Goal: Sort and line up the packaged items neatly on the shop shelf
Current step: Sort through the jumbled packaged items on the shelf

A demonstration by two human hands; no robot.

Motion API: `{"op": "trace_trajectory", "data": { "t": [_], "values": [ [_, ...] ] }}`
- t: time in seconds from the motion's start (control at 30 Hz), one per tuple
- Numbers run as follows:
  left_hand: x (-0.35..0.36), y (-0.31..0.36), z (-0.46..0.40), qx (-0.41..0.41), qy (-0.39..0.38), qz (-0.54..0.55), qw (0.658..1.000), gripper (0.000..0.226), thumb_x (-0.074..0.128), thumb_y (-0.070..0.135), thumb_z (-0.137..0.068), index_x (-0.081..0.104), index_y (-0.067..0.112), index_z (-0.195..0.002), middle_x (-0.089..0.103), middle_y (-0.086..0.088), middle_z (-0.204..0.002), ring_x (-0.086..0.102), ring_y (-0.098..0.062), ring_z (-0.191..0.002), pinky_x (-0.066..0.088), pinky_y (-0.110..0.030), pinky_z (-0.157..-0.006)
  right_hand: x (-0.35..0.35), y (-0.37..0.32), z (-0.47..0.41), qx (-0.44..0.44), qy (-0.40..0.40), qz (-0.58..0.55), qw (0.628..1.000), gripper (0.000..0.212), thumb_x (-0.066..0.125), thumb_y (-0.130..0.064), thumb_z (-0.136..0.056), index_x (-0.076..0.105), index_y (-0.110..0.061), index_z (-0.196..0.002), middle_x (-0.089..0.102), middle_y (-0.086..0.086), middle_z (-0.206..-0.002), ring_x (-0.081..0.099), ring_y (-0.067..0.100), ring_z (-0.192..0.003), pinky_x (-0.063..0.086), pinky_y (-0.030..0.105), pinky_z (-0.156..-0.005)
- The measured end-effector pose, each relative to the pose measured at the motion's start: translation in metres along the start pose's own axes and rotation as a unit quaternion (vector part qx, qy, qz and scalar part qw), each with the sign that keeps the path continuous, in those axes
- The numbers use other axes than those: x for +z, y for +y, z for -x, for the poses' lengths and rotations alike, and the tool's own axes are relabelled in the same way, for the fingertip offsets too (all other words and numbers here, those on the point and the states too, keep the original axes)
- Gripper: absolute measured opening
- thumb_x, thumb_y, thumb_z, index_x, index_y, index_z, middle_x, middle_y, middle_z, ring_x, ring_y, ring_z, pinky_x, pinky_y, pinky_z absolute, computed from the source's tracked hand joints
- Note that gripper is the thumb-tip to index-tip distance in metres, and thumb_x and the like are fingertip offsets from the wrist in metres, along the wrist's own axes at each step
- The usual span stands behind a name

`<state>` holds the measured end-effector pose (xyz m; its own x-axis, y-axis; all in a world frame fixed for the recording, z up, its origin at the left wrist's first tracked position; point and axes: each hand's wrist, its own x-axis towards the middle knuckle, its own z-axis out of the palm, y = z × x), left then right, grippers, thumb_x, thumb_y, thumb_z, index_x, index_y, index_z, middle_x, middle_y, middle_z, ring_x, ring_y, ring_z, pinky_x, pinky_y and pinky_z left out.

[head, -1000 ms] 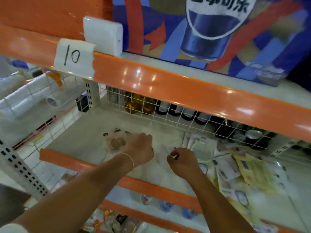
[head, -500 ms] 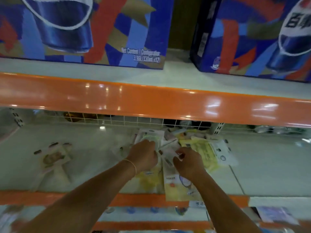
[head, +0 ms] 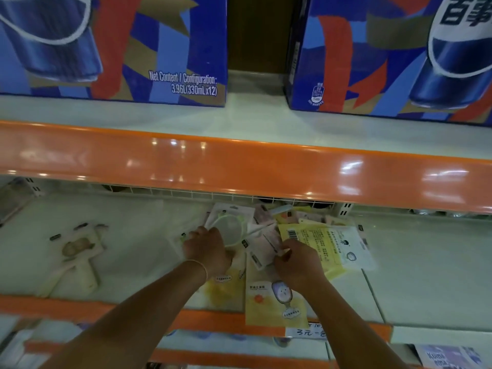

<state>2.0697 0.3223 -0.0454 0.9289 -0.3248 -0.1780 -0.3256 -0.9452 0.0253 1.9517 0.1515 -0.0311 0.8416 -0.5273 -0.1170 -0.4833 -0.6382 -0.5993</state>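
1. Now my left hand (head: pixel 206 247) rests with its fingers curled down on the clear packet with the pale green ring (head: pixel 229 227), though I cannot tell whether they truly grip it or only press it flat.
2. My right hand (head: pixel 295 259) pinches the edge of a white card packet (head: pixel 263 243) that lies just beside the ring packet, at the middle of the heap.
3. Around them the loose pile of packets (head: pixel 300 222) sits unsorted against the wire back of the shelf (head: pixel 415 267); a yellow packet with a barcode (head: pixel 314 241) lies just right of my right hand, and a mirror packet (head: pixel 277 302) overhangs the orange front rail (head: pixel 218 319).
4. Well apart to the left lies a single packet with a brownish item (head: pixel 77 249), set alone on the bare shelf.
5. Compared with a second ago, both hands have left that lone packet and come across to the pile; half a second ago they were arriving, and now they are on their packets. I judge one packet is placed and the next is being picked out.
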Motion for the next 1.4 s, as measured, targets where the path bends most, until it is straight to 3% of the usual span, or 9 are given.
{"op": "trace_trajectory", "data": {
  "t": [0.23,0.37,0.53,0.67,0.8,0.9,1.17,1.3,1.4],
  "values": [
    [0.001,-0.001,0.004,-0.002,0.014,0.026,1.000,0.087,0.056,0.073,-0.070,0.037,0.014,-0.131,0.042,-0.016,-0.127,0.045,-0.037,-0.115,0.047,-0.039,-0.086,0.013,-0.013,0.002,-0.030,-0.044,-0.010,0.999,0.053,0.071,-0.041,-0.079,0.055,-0.022,-0.126,0.061,-0.008,-0.085,0.056,0.009,-0.078,0.042,0.019,-0.072],
    [-0.001,0.000,0.004,-0.032,0.005,0.182,0.983,0.097,0.078,0.051,-0.068,0.026,0.010,-0.139,0.038,-0.016,-0.130,0.054,-0.034,-0.108,0.050,-0.037,-0.078,0.018,-0.018,0.003,-0.047,-0.055,-0.017,0.997,0.050,0.069,-0.038,-0.084,0.054,-0.022,-0.128,0.057,-0.012,-0.076,0.051,-0.002,-0.062,0.037,0.008,-0.052],
    [0.000,-0.014,0.002,-0.117,-0.030,0.284,0.951,0.092,0.085,0.051,-0.058,0.038,0.009,-0.126,0.053,-0.008,-0.115,0.059,-0.027,-0.101,0.055,-0.038,-0.072,0.019,-0.015,0.004,-0.047,-0.069,-0.034,0.996,0.041,0.066,-0.033,-0.087,0.055,-0.021,-0.125,0.057,-0.014,-0.073,0.051,-0.003,-0.056,0.035,0.004,-0.040],
    [0.004,-0.027,0.003,-0.133,-0.023,0.350,0.927,0.065,0.084,0.054,-0.057,0.058,0.013,-0.101,0.065,-0.001,-0.086,0.061,-0.016,-0.074,0.047,-0.026,-0.051,0.023,-0.012,0.005,-0.048,-0.073,-0.032,0.996,0.037,0.065,-0.035,-0.086,0.057,-0.024,-0.121,0.062,-0.010,-0.075,0.057,0.002,-0.057,0.043,0.009,-0.046],
    [0.008,-0.031,0.006,-0.147,-0.008,0.379,0.914,0.027,0.067,0.038,-0.077,0.066,0.021,-0.098,0.071,-0.004,-0.087,0.065,-0.019,-0.073,0.052,-0.027,-0.058,0.027,-0.012,0.003,-0.054,-0.072,-0.029,0.996,0.036,0.065,-0.037,-0.085,0.060,-0.025,-0.118,0.064,-0.010,-0.079,0.059,0.003,-0.062,0.047,0.016,-0.052],
    [0.006,-0.035,0.011,-0.167,0.010,0.465,0.870,0.010,0.061,0.027,-0.082,0.065,0.019,-0.086,0.070,-0.006,-0.083,0.067,-0.023,-0.074,0.059,-0.035,-0.066,0.029,-0.020,0.004,-0.062,-0.064,-0.038,0.995,0.033,0.064,-0.034,-0.086,0.061,-0.023,-0.117,0.059,-0.010,-0.078,0.055,0.004,-0.065,0.046,0.020,-0.058],
    [-0.040,-0.040,0.024,-0.100,0.054,0.575,0.810,0.014,0.051,0.018,-0.092,0.063,0.011,-0.095,0.062,-0.006,-0.084,0.057,-0.018,-0.070,0.045,-0.025,-0.060,0.037,-0.064,0.012,0.022,-0.096,-0.189,0.977,0.039,0.057,-0.040,-0.092,0.059,-0.015,-0.123,0.064,0.003,-0.104,0.060,0.006,-0.071,0.052,0.026,-0.065],
    [-0.052,-0.032,0.036,-0.021,0.046,0.619,0.784,0.016,0.055,0.015,-0.091,0.065,0.003,-0.093,0.062,-0.010,-0.078,0.057,-0.020,-0.070,0.046,-0.030,-0.061,0.033,-0.072,0.015,0.107,-0.142,-0.370,0.912,0.027,0.060,-0.042,-0.091,0.070,-0.018,-0.096,0.068,0.011,-0.107,0.067,0.021,-0.087,0.058,0.046,-0.080],
    [-0.051,-0.016,0.046,0.053,0.013,0.615,0.787,0.011,0.059,0.016,-0.092,0.068,0.015,-0.086,0.068,-0.014,-0.082,0.061,-0.019,-0.071,0.046,-0.031,-0.063,0.022,-0.056,0.013,0.144,-0.080,-0.426,0.890,0.032,0.068,-0.044,-0.085,0.072,-0.014,-0.097,0.073,0.007,-0.097,0.069,0.026,-0.090,0.057,0.039,-0.074]
  ]
}}
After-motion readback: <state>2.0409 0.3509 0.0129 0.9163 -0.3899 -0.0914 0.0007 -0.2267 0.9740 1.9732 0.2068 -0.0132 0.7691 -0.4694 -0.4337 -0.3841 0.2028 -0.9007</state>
